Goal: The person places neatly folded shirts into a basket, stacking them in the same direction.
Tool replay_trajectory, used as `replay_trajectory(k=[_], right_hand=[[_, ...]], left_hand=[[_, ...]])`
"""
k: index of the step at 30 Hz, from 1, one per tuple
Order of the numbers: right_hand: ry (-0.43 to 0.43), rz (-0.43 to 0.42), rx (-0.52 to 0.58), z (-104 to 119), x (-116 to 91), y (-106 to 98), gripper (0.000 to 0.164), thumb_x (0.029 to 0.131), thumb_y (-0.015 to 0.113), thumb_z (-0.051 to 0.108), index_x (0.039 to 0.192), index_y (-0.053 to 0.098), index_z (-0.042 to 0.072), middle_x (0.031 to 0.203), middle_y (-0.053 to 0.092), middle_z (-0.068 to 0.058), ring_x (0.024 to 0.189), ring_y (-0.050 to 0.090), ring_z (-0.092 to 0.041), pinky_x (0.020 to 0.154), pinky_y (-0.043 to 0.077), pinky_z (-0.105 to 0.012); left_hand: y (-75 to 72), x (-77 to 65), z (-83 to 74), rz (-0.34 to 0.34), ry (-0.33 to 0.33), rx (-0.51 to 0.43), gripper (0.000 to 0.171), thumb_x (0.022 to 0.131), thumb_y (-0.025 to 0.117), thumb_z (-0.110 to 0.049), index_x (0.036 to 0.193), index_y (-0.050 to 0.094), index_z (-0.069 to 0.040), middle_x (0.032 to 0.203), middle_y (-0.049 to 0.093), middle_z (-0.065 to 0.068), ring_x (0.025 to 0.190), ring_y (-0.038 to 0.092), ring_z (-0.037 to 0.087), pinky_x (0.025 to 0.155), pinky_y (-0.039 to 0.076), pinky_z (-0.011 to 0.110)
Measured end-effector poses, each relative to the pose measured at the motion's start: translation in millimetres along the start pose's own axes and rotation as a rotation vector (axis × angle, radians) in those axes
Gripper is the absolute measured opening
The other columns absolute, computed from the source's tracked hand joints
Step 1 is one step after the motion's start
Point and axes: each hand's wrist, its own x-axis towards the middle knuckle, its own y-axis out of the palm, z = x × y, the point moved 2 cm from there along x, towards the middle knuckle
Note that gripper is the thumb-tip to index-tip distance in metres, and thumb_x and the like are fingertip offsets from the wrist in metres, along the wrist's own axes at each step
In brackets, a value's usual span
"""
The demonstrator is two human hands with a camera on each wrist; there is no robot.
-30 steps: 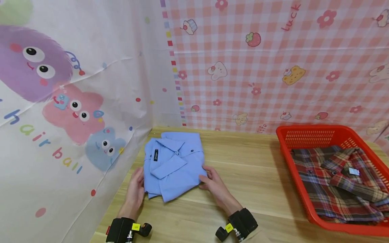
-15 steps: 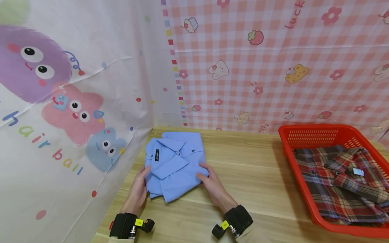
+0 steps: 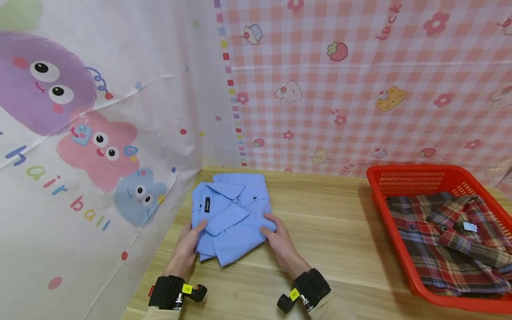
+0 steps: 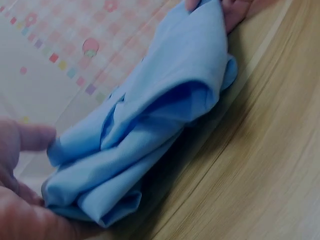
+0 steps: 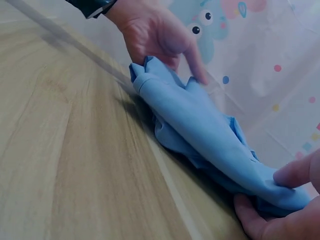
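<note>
A folded light-blue collared shirt [image 3: 240, 231] with a black neck label lies at the back left of the wooden table, collar side up. At its left edge my left hand [image 3: 184, 249] grips the folded layers, thumb on top and fingers beneath. The right edge is pinched by my right hand [image 3: 283, 244] in the same way, its fingers partly hidden under the cloth. Up close in the left wrist view, the stacked folds of the shirt [image 4: 120, 155] show a dark opening along the near side, with shadow on the wood below.
To the right stands a red plastic basket [image 3: 416, 168] with a folded plaid shirt [image 3: 424, 258] inside. A white cartoon sheet [image 3: 140, 111] hangs along the left side, and a pink checked cloth [image 3: 304, 124] covers the back. Wooden tabletop [image 3: 320, 213] lies between shirt and basket.
My left hand has moved in from beside the blue shirt, its thumb now over the left edge. The right hand keeps its hold. The shirt has shifted very slightly right in view.
</note>
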Motion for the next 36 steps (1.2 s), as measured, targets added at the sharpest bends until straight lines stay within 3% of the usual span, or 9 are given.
replay_trajectory(k=[4, 8, 19, 27, 36], right_hand=[[-0.008, -0.028, -0.002, 2, -1, -3, 0.052, 0.100, 0.054, 0.001, 0.150, 0.044, -0.002, 0.159, 0.033, -0.028, 0.133, 0.046, -0.035, 0.106, 0.045, -0.045], [-0.013, -0.044, -0.011, 4, -2, -8, 0.052, 0.099, 0.054, -0.001, 0.150, 0.045, -0.001, 0.158, 0.034, -0.027, 0.132, 0.045, -0.035, 0.107, 0.043, -0.044], [0.000, -0.044, -0.028, 4, -5, -22, 0.048, 0.101, 0.056, 0.003, 0.148, 0.049, -0.001, 0.160, 0.036, -0.023, 0.137, 0.045, -0.035, 0.109, 0.043, -0.046], [-0.009, -0.025, -0.007, 3, -10, -30, 0.045, 0.103, 0.057, 0.005, 0.146, 0.052, -0.004, 0.158, 0.038, -0.026, 0.136, 0.047, -0.034, 0.109, 0.046, -0.046], [-0.049, 0.024, 0.025, 3, -15, -39, 0.046, 0.102, 0.056, 0.002, 0.147, 0.052, -0.005, 0.156, 0.041, -0.025, 0.127, 0.053, -0.029, 0.098, 0.051, -0.034]], left_hand=[[8.7, -5.9, -1.0, -0.033, 0.031, 0.049, 0.068, 0.109, 0.047, -0.020, 0.161, 0.014, 0.009, 0.167, 0.019, 0.030, 0.155, 0.018, 0.043, 0.127, 0.014, 0.054], [13.3, -9.0, 0.3, -0.036, 0.062, 0.046, 0.066, 0.108, 0.048, -0.015, 0.160, 0.016, 0.009, 0.166, 0.021, 0.029, 0.154, 0.020, 0.043, 0.127, 0.016, 0.053], [15.1, -8.5, 10.4, 0.014, 0.035, -0.041, 0.076, 0.104, 0.055, -0.015, 0.161, 0.011, 0.008, 0.165, 0.021, 0.031, 0.154, 0.020, 0.043, 0.127, 0.016, 0.053], [17.5, -10.0, 10.4, -0.007, -0.013, -0.006, 0.078, 0.105, 0.054, -0.025, 0.162, 0.012, 0.006, 0.166, 0.020, 0.029, 0.154, 0.020, 0.043, 0.127, 0.015, 0.053], [24.0, -20.1, 9.4, -0.035, 0.021, 0.027, 0.083, 0.105, 0.052, -0.023, 0.162, -0.002, 0.004, 0.169, 0.008, 0.028, 0.157, 0.008, 0.042, 0.128, 0.008, 0.053]])
